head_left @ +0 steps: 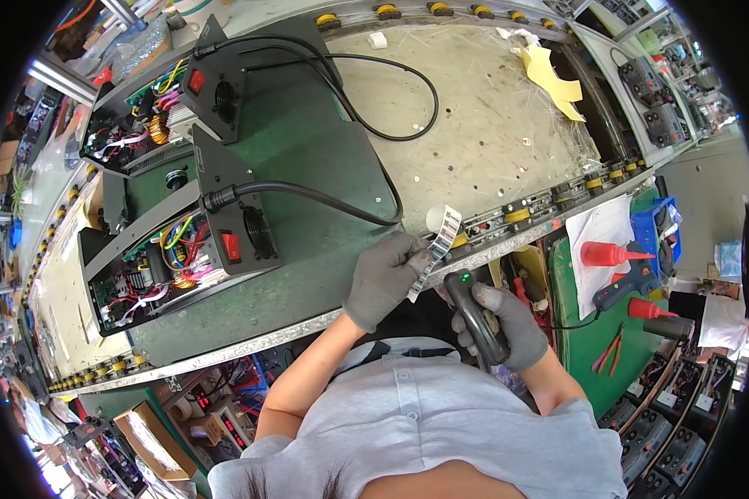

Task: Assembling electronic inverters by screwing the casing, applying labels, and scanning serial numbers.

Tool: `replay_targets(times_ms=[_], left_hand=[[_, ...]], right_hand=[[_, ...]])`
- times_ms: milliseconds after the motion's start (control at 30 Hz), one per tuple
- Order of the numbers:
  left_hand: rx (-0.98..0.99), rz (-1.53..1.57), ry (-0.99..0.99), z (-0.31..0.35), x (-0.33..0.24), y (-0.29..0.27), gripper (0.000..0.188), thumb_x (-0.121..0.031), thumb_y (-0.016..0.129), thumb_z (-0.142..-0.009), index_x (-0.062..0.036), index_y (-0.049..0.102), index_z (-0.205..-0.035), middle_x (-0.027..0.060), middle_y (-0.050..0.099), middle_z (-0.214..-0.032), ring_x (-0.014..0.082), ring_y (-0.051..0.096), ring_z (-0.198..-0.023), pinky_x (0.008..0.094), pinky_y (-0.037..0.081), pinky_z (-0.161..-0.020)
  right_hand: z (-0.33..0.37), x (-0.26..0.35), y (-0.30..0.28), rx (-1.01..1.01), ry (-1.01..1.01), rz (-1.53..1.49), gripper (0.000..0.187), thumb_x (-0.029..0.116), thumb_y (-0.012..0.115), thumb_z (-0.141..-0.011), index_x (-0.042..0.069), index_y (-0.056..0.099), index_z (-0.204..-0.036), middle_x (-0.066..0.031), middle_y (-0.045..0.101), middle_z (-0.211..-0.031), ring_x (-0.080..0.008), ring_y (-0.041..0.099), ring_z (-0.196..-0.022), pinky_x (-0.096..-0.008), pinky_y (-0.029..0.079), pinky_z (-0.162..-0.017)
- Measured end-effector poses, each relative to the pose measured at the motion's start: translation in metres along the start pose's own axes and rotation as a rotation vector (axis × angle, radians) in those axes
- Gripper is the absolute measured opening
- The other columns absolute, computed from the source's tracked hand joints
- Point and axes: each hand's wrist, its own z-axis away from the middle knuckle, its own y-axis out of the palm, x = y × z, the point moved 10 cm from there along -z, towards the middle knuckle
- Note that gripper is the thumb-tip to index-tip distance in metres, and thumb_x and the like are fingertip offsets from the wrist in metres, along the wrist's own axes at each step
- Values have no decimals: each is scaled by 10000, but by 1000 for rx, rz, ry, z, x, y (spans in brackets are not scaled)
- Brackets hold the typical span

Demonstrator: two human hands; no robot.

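Note:
Both my hands wear grey gloves. My left hand (384, 281) pinches a strip of barcode labels (438, 252) above the bench's front edge. In my right hand (512, 326) is a black handheld barcode scanner (477, 318) with green lights lit on top, its head close to the label strip. Left of my hands, an opened power unit (175, 258) shows wires, a copper coil, a red switch and a fan, with a thick black cable (308, 198) plugged into its end panel. A second opened unit (162, 116) of the same kind stands behind it, also with a cable.
The units rest on a dark green board (308, 266) over the conveyor line with yellow rollers (518, 215). At right, a green side table (587, 345) bears red-nozzled bottles (605, 254), pliers (609, 349), paper and a blue bin (659, 229). Yellow paper (552, 81) lies far right.

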Motion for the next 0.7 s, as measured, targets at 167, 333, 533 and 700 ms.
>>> replay_targets(times_ms=[167,333,533,700], left_hand=[[-32,-11,34,0,-3,0,163,-157,618,-817,-30,641,-916,150,603,-786,266,593,-726,334,459,-662],[-32,-7,62,0,-6,-2,163,-167,624,-816,-36,642,-912,149,596,-778,263,590,-719,330,459,-656],[-19,-12,39,2,-7,-2,160,-175,631,-818,-53,639,-921,145,586,-774,261,586,-704,328,457,-649],[-22,-14,30,2,-7,-4,150,-171,632,-818,-59,641,-918,144,580,-764,257,583,-697,319,457,-646]], right_hand=[[-4,-20,5,128,111,-186,337,356,554,-888,66,582,-1058,-115,664,-783,-161,654,-596,-243,539,-473],[-4,-19,4,105,106,-188,331,354,553,-888,68,585,-1051,-111,664,-779,-156,648,-585,-245,540,-476],[-2,-18,6,119,98,-188,332,356,558,-884,65,586,-1042,-113,664,-775,-160,645,-576,-250,534,-470],[3,3,2,12,-40,25,347,355,518,-889,57,569,-1059,-110,652,-799,-150,640,-615,-251,524,-490]])
